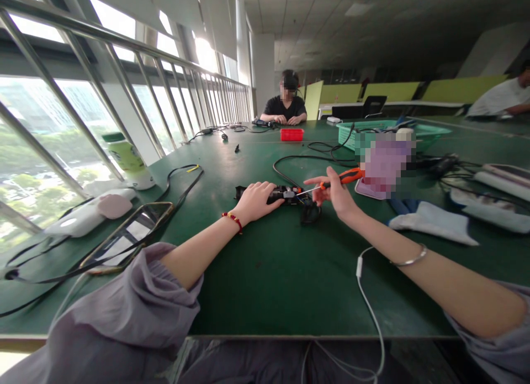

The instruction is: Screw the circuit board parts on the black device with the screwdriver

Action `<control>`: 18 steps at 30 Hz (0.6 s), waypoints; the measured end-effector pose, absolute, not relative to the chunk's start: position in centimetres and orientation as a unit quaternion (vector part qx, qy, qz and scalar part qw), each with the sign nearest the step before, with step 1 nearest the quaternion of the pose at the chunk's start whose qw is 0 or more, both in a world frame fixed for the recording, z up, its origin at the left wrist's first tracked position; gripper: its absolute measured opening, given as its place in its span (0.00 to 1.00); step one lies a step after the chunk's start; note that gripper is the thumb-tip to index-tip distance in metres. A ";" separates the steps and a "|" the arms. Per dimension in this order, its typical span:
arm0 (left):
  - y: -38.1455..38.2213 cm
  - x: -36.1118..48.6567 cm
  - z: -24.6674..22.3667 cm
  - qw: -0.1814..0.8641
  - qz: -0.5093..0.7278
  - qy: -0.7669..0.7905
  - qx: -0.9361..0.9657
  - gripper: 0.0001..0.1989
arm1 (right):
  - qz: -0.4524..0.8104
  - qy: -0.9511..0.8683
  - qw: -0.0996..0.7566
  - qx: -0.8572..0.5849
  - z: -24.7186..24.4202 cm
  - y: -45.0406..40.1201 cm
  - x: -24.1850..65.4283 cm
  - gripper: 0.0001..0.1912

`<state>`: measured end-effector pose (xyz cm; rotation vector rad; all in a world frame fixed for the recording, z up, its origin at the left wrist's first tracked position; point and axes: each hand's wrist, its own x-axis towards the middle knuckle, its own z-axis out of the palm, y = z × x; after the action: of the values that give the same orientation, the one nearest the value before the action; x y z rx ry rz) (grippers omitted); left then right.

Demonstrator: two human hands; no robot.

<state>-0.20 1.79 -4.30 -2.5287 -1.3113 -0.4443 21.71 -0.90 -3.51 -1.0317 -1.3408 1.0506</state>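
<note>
Hands apart, we are clasping a black device [292, 197] on the table [265, 287] with our left hand [257, 200] and gripping an orange-handled screwdriver [351, 175] with our right hand [342, 199], pointing it at the device's wired end; left of both hands, a green cup [129, 162] is showing unreadable print

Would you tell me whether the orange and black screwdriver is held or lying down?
Held: the screwdriver is in the right hand, its metal shaft pointing toward the black cylindrical tool.
</note>
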 end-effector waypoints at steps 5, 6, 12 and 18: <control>1.8 -0.2 -4.3 0.132 -0.156 -0.447 -0.871 0.22 | 0.223 -0.586 0.632 -0.456 -3.9 -0.9 21.7 0.13; 1.8 -0.2 -4.3 0.133 -0.156 -0.447 -0.871 0.22 | 0.189 -0.588 0.636 -0.463 -3.9 -0.8 21.6 0.12; 1.7 -0.1 -4.2 0.129 -0.151 -0.449 -0.871 0.22 | 0.198 -0.599 0.625 -0.460 -3.8 -0.3 22.3 0.12; 1.7 -0.3 -4.2 0.132 -0.152 -0.446 -0.872 0.22 | 0.268 -0.600 0.627 -0.418 -1.9 -1.7 23.3 0.13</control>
<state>-0.26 1.67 -4.17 -2.5301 -1.2950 -0.4406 23.27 -1.73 -1.89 -0.9572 -1.3766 0.6139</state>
